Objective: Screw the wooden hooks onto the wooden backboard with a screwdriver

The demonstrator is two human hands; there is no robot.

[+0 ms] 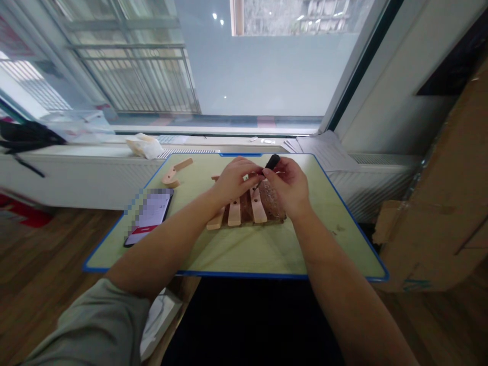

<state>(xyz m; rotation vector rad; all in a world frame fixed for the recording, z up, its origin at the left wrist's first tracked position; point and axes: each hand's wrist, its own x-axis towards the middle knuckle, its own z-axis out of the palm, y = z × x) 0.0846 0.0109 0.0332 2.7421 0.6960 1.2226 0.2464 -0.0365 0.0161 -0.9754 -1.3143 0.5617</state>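
Note:
My right hand (pixel 290 184) is closed around a tool that looks like a screwdriver (pixel 273 161), with a black handle and a thin shaft slanting down to the left. The fingers of my left hand (pixel 237 179) are drawn together beside the shaft, and what they pinch is hidden. Below both hands lies a brown, partly shiny slab (pixel 247 214). Across it rest several pale wooden pieces, among them a piece with dark holes (pixel 257 206) under the tool's tip and a shorter-looking piece (pixel 234 212) to its left. My hands cover the far ends of these pieces.
A curved wooden piece (pixel 173 175) lies at the table's far left, above a phone (pixel 150 216). The small table (pixel 244 256) has a blue rim. Behind it are a radiator and window sill (pixel 95 151); a cardboard box (pixel 430 229) stands on the right.

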